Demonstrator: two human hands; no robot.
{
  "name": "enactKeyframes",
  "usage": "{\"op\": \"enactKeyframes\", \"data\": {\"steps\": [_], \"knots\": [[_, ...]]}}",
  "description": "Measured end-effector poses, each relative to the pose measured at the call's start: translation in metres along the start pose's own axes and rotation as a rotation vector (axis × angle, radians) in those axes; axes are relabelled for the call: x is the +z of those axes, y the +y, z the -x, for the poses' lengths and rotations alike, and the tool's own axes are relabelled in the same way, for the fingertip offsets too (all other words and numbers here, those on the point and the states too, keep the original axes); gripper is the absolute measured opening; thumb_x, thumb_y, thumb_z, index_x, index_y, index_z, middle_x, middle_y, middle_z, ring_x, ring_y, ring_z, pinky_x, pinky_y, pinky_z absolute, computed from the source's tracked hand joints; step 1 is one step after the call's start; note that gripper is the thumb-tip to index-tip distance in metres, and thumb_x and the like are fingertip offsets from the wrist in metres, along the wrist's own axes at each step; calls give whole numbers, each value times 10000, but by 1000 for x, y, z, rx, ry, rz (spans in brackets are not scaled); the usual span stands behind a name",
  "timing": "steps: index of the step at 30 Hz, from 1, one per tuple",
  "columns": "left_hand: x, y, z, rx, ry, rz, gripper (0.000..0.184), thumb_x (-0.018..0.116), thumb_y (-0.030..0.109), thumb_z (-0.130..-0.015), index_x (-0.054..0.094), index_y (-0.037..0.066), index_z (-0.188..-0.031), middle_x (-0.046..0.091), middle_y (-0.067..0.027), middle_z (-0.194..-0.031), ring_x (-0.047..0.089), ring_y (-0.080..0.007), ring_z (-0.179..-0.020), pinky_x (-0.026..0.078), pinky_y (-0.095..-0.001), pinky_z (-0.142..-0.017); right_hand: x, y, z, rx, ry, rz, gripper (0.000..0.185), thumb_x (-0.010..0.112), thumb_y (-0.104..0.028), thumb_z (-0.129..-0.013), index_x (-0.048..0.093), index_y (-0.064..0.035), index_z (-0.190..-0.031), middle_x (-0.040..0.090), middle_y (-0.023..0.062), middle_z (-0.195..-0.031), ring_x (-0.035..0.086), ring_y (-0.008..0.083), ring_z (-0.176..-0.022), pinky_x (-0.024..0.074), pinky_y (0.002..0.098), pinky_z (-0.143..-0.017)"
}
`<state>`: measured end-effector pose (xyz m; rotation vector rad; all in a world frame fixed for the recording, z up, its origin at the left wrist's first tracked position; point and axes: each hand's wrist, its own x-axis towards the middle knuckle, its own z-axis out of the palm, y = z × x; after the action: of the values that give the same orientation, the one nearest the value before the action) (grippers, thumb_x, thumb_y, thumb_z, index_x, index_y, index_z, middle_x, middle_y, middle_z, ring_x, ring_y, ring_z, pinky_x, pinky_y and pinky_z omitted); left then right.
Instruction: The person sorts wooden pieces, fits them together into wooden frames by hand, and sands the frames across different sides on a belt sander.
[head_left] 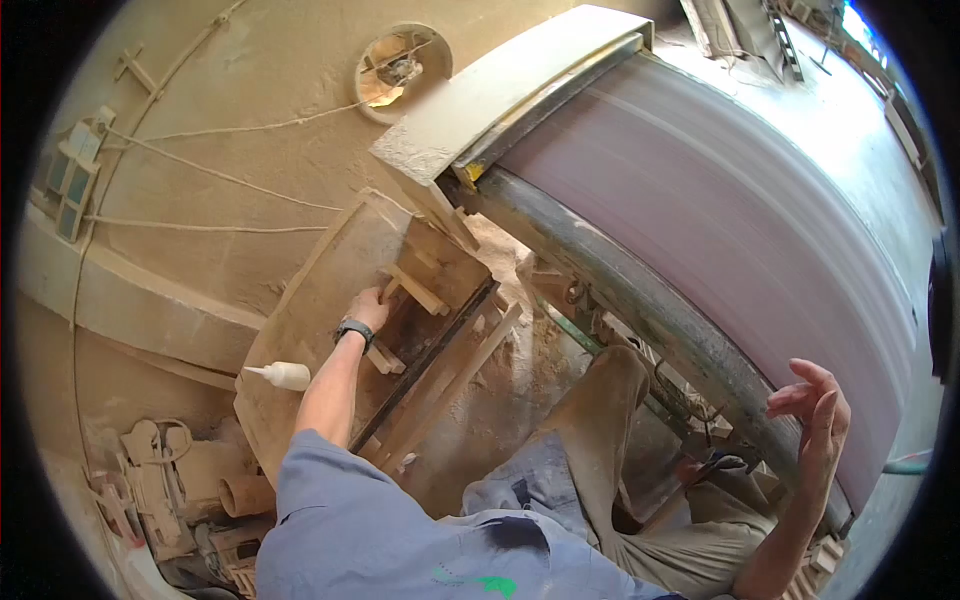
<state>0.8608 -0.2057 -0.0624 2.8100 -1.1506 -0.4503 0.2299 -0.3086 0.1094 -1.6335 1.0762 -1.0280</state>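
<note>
"left hand [368, 310]?"
"grasping one pale, narrow wooden piece [422, 292], nine o'clock of centre, over dusty brown board [345, 245]."
"right hand [818, 412]?"
"released, fingers loosely bent, four o'clock, by broad mauve belt [700, 200]."

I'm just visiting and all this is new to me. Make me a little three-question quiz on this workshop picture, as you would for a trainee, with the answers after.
1. Which of these is nearest the left hand?
A) the white bottle
B) a wooden piece
C) the wide belt
2. True or false: the right hand is gripping the white bottle.
3. Fill in the colour: the bright mark on the blue-grey shirt is ____.

Key:
1. B
2. False; that hand is raised, with nothing visible in it.
3. green
</note>
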Motion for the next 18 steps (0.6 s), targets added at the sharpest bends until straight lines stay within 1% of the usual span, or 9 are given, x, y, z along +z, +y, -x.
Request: {"op": "enactKeyframes", "data": {"steps": [2, 4, 5, 7, 10, 14, 18], "knots": [[2, -3, -4, 3, -15, -4, 393, 633, 335, -840, 641, 57, -1118, 651, -206, -1097, 616, -355, -1050, 466, -436, -911, -5, 1, 2, 4, 14, 8, 641, 348, -529, -990, 560, 48, -1176, 654, 111, -742, 655, 168, -688, 540, 291, -658], [3, -2, -4, -2, 40, 73, 336, 635, 318, -825, 691, 55, -1027, 688, -197, -957, 660, -332, -949, 493, -393, -828, -9, 2, 3, 7, 25, 13, 642, 359, -535, -985, 564, 44, -1172, 654, 107, -742, 655, 165, -692, 540, 289, -658], [3, -2, -5, 4, 37, 65, 336, 635, 318, -825, 691, 55, -1027, 688, -197, -957, 660, -332, -949, 493, -393, -828, -10, 1, 4, 7, 26, 34, 643, 376, -545, -976, 573, 37, -1167, 655, 100, -743, 655, 161, -697, 540, 289, -658], [-9, 15, 6, -74, -2, 71, 314, 625, 270, -815, 698, 54, -1031, 678, -200, -1015, 646, -333, -995, 491, -400, -848, -11, -1, 5, 16, 33, 53, 644, 393, -554, -968, 582, 31, -1161, 655, 94, -743, 655, 156, -702, 540, 289, -657], [-7, 12, 0, -97, 19, 84, 287, 627, 253, -799, 708, 61, -996, 680, -204, -979, 654, -326, -969, 491, -393, -834, -11, -2, 7, 16, 34, 91, 645, 417, -566, -955, 596, 21, -1153, 656, 86, -744, 654, 150, -706, 541, 291, -658], [-7, 12, 2, -62, 31, 23, 273, 620, 227, -791, 705, 65, -994, 678, -204, -974, 655, -323, -962, 491, -394, -834, -15, -1, 9, 27, 21, 105, 641, 441, -567, -947, 599, 17, -1157, 658, 87, -753, 653, 150, -712, 539, 292, -669], [-6, 13, 1, -56, 27, 21, 290, 615, 206, -782, 690, 39, -1008, 675, -217, -980, 649, -339, -977, 489, -403, -840, -16, 1, 10, 36, 22, 100, 615, 460, -543, -951, 597, 18, -1161, 660, 83, -759, 650, 143, -724, 534, 291, -677]]}}
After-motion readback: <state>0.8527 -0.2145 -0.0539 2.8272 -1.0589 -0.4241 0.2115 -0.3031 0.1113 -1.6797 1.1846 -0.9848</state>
